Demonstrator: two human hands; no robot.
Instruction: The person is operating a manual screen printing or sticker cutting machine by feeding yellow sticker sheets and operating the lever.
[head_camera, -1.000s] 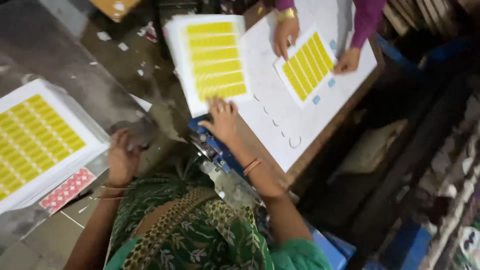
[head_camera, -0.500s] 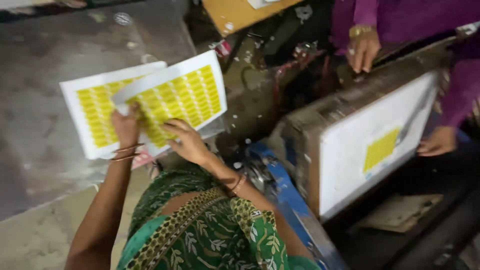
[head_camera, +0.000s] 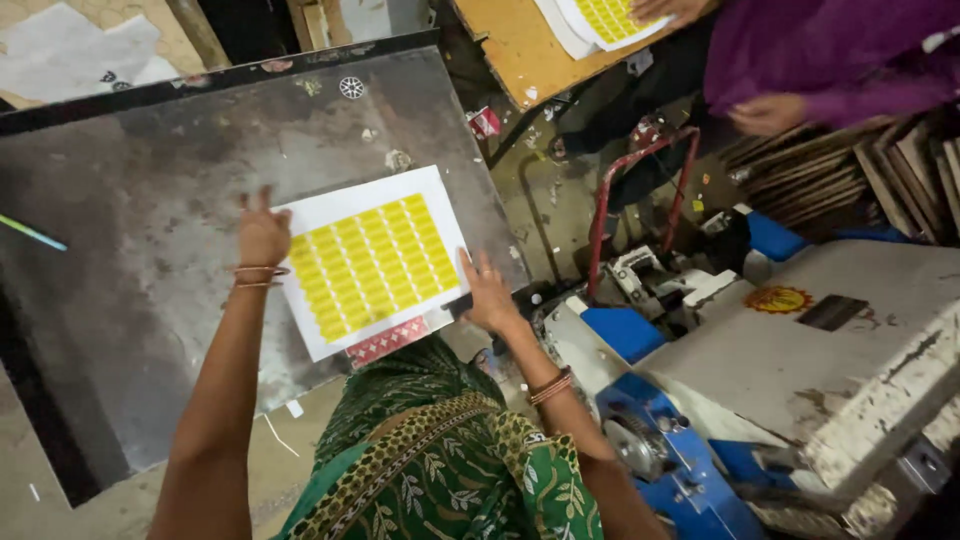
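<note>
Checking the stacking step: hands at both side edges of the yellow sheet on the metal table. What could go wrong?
The sheet lies skewed on the table, so it may stack crooked. The right hand sits at the table's edge, close to the machine. The left hand might smudge the print.

Off to the right, a blue-and-white machine (head_camera: 800, 390) with a worn pale top, a red metal frame (head_camera: 645, 190) just behind it. At the top, an orange-brown board (head_camera: 520, 55) carrying another stack of yellow-printed sheets (head_camera: 600, 20), a co-worker's purple sleeve (head_camera: 810, 55) above stacked wooden slats (head_camera: 850, 170). At far left, a thin green-and-blue stick (head_camera: 32, 232) on the grey surface.
</note>
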